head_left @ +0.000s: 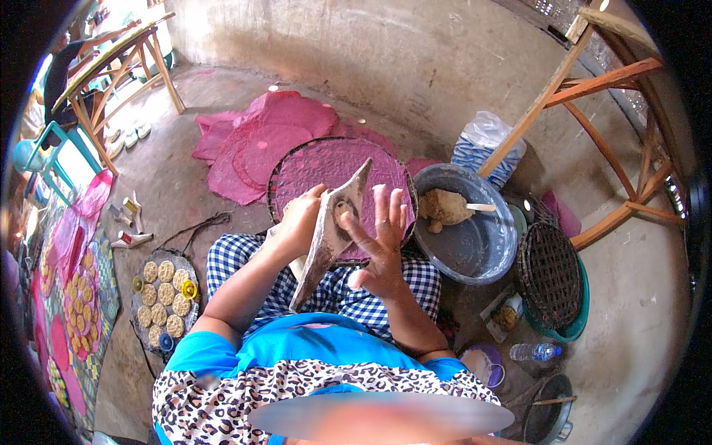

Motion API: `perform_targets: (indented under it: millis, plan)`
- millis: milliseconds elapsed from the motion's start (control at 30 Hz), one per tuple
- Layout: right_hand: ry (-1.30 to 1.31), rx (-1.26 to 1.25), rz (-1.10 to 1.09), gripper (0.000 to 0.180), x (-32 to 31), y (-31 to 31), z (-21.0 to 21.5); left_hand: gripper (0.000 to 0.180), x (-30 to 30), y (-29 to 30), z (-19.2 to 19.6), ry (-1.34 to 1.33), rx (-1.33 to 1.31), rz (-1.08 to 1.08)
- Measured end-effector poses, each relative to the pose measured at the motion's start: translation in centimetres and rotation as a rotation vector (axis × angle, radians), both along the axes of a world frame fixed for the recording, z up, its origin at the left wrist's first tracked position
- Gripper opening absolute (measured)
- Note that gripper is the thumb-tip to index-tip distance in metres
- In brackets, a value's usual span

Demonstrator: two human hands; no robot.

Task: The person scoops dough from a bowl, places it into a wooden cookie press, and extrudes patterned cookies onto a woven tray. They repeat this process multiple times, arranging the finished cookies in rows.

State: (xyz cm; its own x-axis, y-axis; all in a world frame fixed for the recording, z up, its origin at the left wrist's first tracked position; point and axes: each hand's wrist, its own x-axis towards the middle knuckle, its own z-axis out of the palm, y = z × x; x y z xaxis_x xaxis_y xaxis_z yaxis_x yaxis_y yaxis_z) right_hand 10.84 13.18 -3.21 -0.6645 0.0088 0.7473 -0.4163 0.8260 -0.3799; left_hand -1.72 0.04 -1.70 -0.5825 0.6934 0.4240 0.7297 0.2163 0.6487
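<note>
A long wooden mould (317, 252), pointed at its upper end, is held on a slant above my lap. My left hand (298, 216) is closed around its left side. A round hollow in its face holds some pale dough (343, 211). My right hand (383, 243) is beside that hollow with fingers spread and pale dough on the tips; one finger reaches to the hollow. Behind the mould lies a round woven tray lined with pink cloth (334, 167). To its right, a grey basin (475, 256) contains a lump of dough (443, 206) and a white-handled tool (480, 208).
Round patterned dough cakes (159, 304) sit on a dark round tray at my left. Pink cloths (259, 141) are spread on the floor ahead. A black woven basket (550, 271), a plastic bottle (535, 351) and a wooden frame (593, 141) stand at the right; a wooden table (111, 59) is far left.
</note>
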Motion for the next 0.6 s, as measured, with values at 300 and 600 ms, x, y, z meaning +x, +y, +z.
perform_targets:
  millis: [300,600]
  plan:
    - [-0.185,-0.129,0.056,0.093,-0.1,-0.1,0.2,0.028,0.4,-0.5,0.6,0.094,-0.016,-0.129]
    - [0.119,-1.098,0.300,0.063,-1.7,4.7,-4.3,0.037,-0.8,-0.9,3.1,-0.272,0.100,-0.258]
